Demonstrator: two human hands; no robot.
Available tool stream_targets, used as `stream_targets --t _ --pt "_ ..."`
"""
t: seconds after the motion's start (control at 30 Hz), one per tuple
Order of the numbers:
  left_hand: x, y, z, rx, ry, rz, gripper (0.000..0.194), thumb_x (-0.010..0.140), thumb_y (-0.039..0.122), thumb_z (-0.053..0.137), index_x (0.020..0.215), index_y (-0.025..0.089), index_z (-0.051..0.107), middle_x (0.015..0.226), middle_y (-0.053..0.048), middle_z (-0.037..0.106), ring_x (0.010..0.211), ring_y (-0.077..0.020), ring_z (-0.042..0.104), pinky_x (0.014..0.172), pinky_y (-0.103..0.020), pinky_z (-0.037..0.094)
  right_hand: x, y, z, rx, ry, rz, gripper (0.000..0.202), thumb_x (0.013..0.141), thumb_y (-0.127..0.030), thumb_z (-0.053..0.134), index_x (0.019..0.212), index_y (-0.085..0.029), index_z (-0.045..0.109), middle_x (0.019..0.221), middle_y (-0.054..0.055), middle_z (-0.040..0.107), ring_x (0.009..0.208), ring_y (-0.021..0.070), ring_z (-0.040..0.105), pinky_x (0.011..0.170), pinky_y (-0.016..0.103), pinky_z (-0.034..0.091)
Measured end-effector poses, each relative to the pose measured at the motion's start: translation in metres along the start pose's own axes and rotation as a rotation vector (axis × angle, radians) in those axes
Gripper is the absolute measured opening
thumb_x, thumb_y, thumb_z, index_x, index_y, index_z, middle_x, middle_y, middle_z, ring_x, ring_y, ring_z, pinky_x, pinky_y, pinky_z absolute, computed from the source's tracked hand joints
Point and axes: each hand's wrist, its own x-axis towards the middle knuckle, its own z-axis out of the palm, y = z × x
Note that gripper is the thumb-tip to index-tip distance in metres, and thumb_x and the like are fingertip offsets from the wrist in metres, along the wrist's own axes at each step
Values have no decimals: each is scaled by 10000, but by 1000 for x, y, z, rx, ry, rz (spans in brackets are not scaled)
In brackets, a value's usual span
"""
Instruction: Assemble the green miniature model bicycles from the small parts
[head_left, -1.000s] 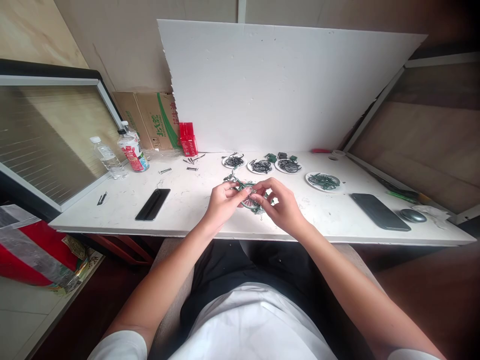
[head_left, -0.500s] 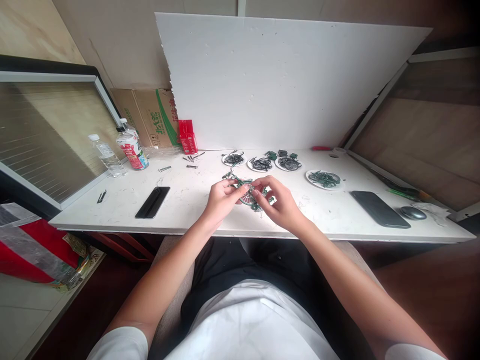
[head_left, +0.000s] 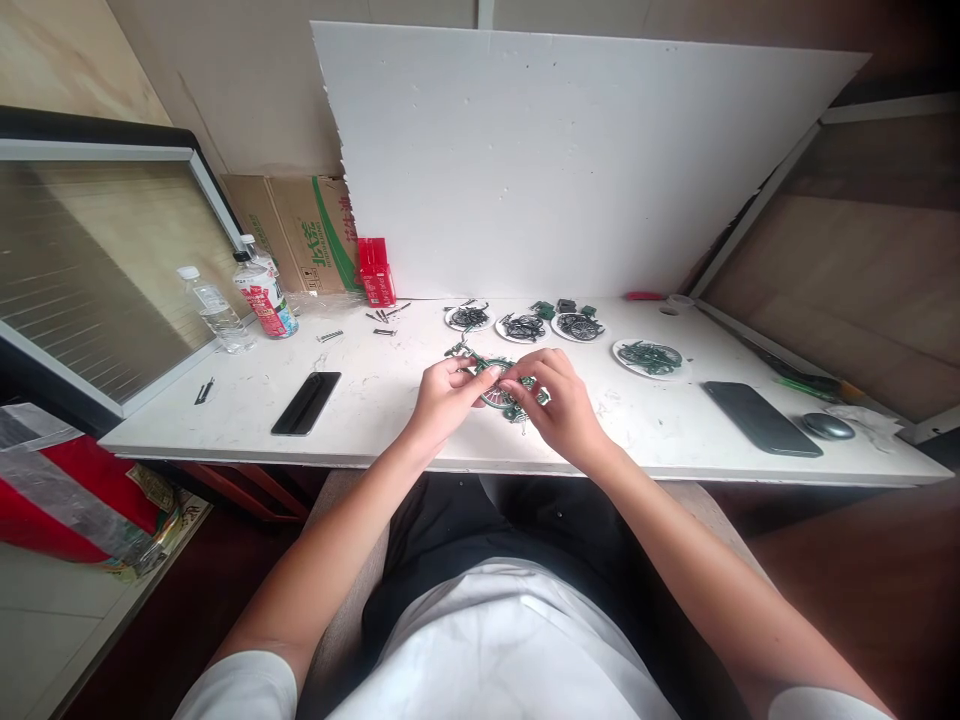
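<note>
A small green model bicycle [head_left: 494, 397] is held just above the front middle of the table, its spoked wheel facing me. My left hand [head_left: 450, 393] is closed on it from the left, thumb and fingers pinching near the wheel. From the right, my right hand [head_left: 551, 393] has its thumb and fingertips pressed together at the wheel's upper right. Whether a small part sits in that pinch is hidden by the fingers. The handlebar end sticks out at the upper left of the bicycle.
Behind the hands are plates of dark parts [head_left: 469, 327] and a plate of green parts [head_left: 616, 356]. A black phone [head_left: 306, 404] lies left, a larger dark phone-like slab [head_left: 761, 418] right. Bottles [head_left: 264, 298] and a red box [head_left: 376, 271] stand back left.
My right fingertips have drawn closer together at the wheel and shifted very slightly. My left hand and the bicycle stay nearly where they were.
</note>
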Motion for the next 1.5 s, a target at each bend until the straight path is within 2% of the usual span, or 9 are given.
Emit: stream_targets --t 0.27,0.47,0.57,0.73,0.9,1.07,1.2,1.33,1.5 --pt "-1 2 -2 2 5 -4 593 779 527 940 1162 126 730 963 -121 816 831 -207 760 719 -301 566 2 1 0 -38 47 -43 181 1123 -341 532 1168 -305 704 1075 90 720 1058 303 630 935 538 534" --pt "-2 -1 1 -15 -22 -17 547 787 518 936 1119 131 736 1004 -134 820 836 -212 773 722 -304 568 1 0 1 -68 87 -32 160 1039 -462 693 1050 -304 714 1020 85 719 1048 321 625 913 534 544" --pt "-1 -1 1 -10 -14 -13 558 785 509 940 1137 128 734 1023 -137 819 842 -205 768 717 -296 563 1 1 1 -90 108 -32 167 1024 -467 712 1010 -301 727 1056 93 697 1083 329 606 952 555 537" --pt "0 -2 0 -13 -13 -16 552 793 516 930 1129 123 740 1006 -134 818 844 -204 764 722 -298 563 0 2 1 -81 61 -26 100 1040 -402 693 1071 -317 735 1127 99 673 1152 338 582 1019 585 506" --pt "0 -2 -1 -34 -9 -33 578 770 516 946 1141 127 735 994 -133 818 850 -215 771 742 -314 571 0 3 1 -83 34 -63 80 1066 -309 642 1112 -308 708 1144 103 658 1154 329 572 1020 562 483" --pt "0 -1 -1 -36 9 -42 599 751 505 956 1164 135 729 1003 -126 820 832 -211 765 731 -315 571 1 6 -2 -75 -2 -108 180 1090 -220 553 1164 -304 694 1163 94 665 1143 305 602 1006 524 484" --pt "-1 0 1 -43 12 -41 596 753 498 955 1164 134 723 983 -120 820 840 -211 768 728 -308 572 1 6 -2 -85 35 -76 128 1091 -282 593 1166 -279 696 1140 95 678 1128 296 614 1013 509 487" --pt "-1 -1 1 -34 -9 -35 585 773 500 943 1172 133 724 990 -122 821 823 -202 768 741 -313 577 0 2 0 -137 79 -65 121 1040 -387 703 1053 -269 722 1152 103 652 1131 308 586 991 503 500" --pt "0 -4 0 -22 -16 -17 568 777 504 937 1151 128 734 1019 -125 819 824 -198 766 731 -309 572 -1 1 3 -186 90 -65 95 1048 -346 685 1026 -267 734 1201 117 638 1160 317 563 918 485 507"
